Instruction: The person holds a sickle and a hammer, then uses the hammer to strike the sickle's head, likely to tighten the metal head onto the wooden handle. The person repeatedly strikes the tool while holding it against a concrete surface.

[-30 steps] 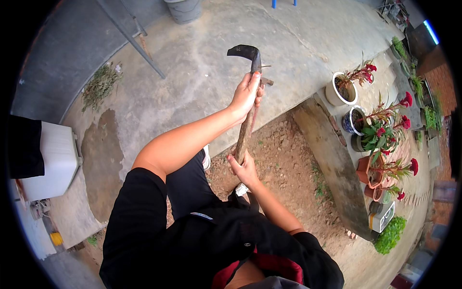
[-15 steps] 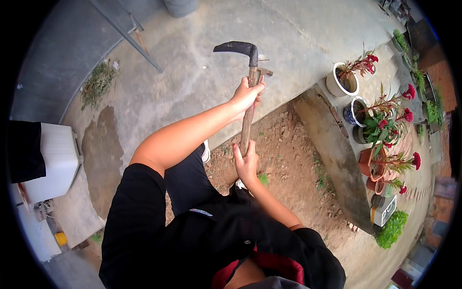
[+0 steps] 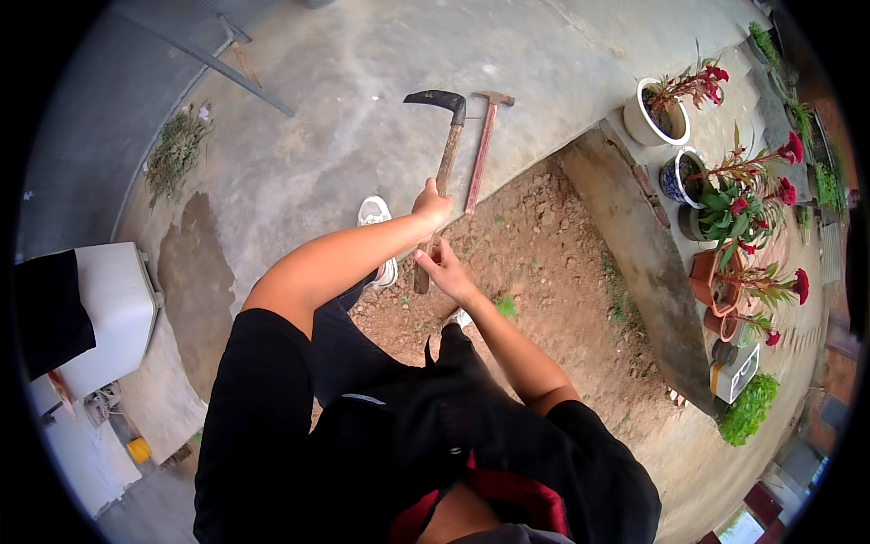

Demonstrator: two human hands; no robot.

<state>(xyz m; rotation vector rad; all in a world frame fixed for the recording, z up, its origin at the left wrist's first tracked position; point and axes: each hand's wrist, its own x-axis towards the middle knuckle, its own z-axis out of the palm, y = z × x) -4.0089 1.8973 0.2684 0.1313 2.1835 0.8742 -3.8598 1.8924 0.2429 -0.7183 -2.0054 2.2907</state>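
A sickle (image 3: pixel 446 154) with a dark curved blade and a worn wooden handle is held out in front of my body, blade end away from me. My left hand (image 3: pixel 433 205) is wrapped round the middle of its handle. Just below, my right hand (image 3: pixel 444 272) closes on the handle near its lower end, the butt sticking out beneath. Beside the sickle, on the right, a hammer (image 3: pixel 483 154) with a reddish handle and rusty head lies on the concrete, touched by neither hand.
Bare reddish soil (image 3: pixel 544 272) lies between the concrete floor (image 3: pixel 317 118) and a low wall (image 3: pixel 625 281). Potted red flowers (image 3: pixel 716 208) line that wall. A white box (image 3: pixel 118 299) stands at left, near a pile of cut weeds (image 3: pixel 177 150) and a metal pole (image 3: pixel 227 72).
Both hands and the sickle have moved left, with the left hand and handle drawn closer to me. The hammer, mostly covered before, now shows whole. My right hand sits higher on the handle.
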